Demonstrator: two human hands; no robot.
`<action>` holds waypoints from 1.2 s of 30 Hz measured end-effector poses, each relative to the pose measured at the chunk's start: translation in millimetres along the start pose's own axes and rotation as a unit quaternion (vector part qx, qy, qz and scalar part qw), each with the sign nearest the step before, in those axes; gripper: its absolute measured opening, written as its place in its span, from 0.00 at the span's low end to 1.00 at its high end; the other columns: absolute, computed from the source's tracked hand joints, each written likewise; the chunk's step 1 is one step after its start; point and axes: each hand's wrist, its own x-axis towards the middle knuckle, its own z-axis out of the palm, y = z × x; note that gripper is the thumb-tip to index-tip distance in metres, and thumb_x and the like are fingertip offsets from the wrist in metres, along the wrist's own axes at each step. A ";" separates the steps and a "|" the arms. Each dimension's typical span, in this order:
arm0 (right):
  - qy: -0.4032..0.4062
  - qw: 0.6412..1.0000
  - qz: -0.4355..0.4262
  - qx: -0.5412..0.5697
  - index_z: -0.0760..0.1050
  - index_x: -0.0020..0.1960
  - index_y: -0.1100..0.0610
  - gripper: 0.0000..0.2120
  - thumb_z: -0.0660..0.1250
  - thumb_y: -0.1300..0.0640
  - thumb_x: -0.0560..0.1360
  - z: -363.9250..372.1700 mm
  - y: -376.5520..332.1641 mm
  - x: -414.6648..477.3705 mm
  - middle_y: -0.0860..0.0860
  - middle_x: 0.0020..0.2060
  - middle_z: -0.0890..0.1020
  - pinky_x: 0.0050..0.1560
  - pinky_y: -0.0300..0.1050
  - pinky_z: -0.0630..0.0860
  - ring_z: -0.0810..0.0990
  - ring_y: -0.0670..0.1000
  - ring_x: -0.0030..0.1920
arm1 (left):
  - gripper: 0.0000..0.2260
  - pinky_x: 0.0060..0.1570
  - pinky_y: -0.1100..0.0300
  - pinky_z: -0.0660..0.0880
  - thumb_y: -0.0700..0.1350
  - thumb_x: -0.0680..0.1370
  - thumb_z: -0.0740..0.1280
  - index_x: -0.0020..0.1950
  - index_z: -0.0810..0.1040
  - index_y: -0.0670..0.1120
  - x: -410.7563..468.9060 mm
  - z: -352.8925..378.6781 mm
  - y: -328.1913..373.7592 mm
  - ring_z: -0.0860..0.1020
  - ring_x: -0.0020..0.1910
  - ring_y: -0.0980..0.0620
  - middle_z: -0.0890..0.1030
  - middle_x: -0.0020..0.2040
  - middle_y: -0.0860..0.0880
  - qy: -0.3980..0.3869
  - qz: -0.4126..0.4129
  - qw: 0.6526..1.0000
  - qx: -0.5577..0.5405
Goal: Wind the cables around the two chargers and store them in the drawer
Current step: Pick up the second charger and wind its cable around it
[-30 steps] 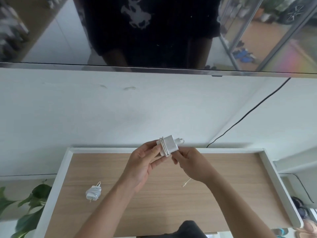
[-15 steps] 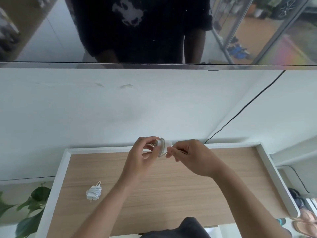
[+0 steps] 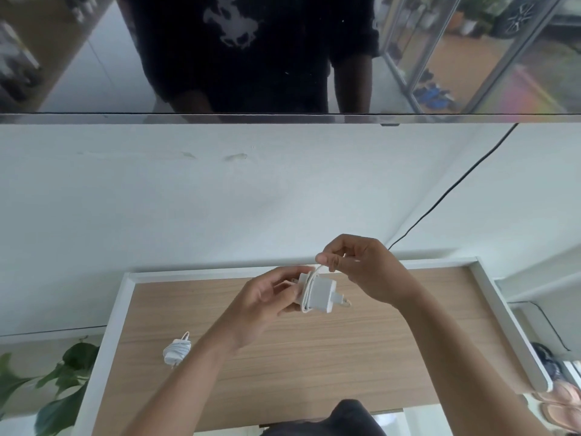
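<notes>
Hanging on the white wall (image 3: 157, 199), a big dark screen (image 3: 94, 73) is filling the top of the view and is reflecting a person in a dark shirt. A thin black wire (image 3: 446, 196) is running down the wall from the screen towards the far right corner of the desk (image 3: 345, 357), which has a wooden top and a white rim. A green plant (image 3: 63, 398) is standing beyond the left edge of the desk, and some shoes (image 3: 562, 401) are lying on the floor beyond the right edge.

Both arms are reaching over the desk from the near edge. The left hand (image 3: 261, 306) is holding a white charger (image 3: 320, 295) in the air, above the middle of the far edge; its fingers (image 3: 283, 278) are curling round the left end of the charger. The right hand (image 3: 361, 269) is staying just above and to the right of it, and its fingers (image 3: 323, 257) are pinching the thin white cable (image 3: 316, 272). Several turns of this cable are already lying round the body of the charger, and the short part between the charger and the right hand is going up tight.

The second charger (image 3: 176, 349) is lying on the desk near the left edge, well apart from the hands, with its own cable wound round it.
</notes>
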 end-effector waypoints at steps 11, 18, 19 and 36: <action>0.005 0.995 -0.008 0.097 0.82 0.57 0.50 0.07 0.71 0.48 0.85 23.4 21.5 -13.2 0.50 0.41 0.85 0.40 0.52 0.77 0.71 0.54 0.35 | 0.19 0.63 0.52 0.84 0.41 0.84 0.66 0.74 0.83 0.47 -0.2 15.3 1.0 0.83 0.57 0.46 0.83 0.68 0.41 0.075 -0.061 0.957 -0.274; -0.005 0.990 0.029 0.139 0.83 0.56 0.60 0.12 0.69 0.51 0.87 23.8 18.7 -24.9 0.53 0.50 0.88 0.47 0.55 0.76 0.72 0.56 0.38 | 0.19 0.65 0.56 0.84 0.48 0.84 0.69 0.74 0.83 0.43 -3.3 13.5 8.6 0.84 0.58 0.50 0.84 0.67 0.43 0.070 -0.090 0.950 -0.290; -0.009 0.988 0.031 0.149 0.84 0.56 0.60 0.12 0.67 0.53 0.88 23.5 18.2 -27.0 0.54 0.51 0.88 0.48 0.56 0.76 0.72 0.57 0.40 | 0.19 0.64 0.56 0.84 0.46 0.83 0.70 0.72 0.84 0.41 -2.5 13.2 7.4 0.84 0.58 0.50 0.84 0.66 0.43 0.077 -0.094 0.948 -0.293; -0.002 0.988 0.009 0.154 0.86 0.47 0.56 0.09 0.77 0.50 0.79 28.3 26.5 -30.9 0.57 0.44 0.89 0.35 0.42 0.73 0.73 0.51 0.33 | 0.21 0.56 0.58 0.84 0.49 0.83 0.72 0.72 0.82 0.37 -4.9 13.2 -1.0 0.83 0.48 0.51 0.86 0.54 0.41 0.106 -0.129 0.908 -0.384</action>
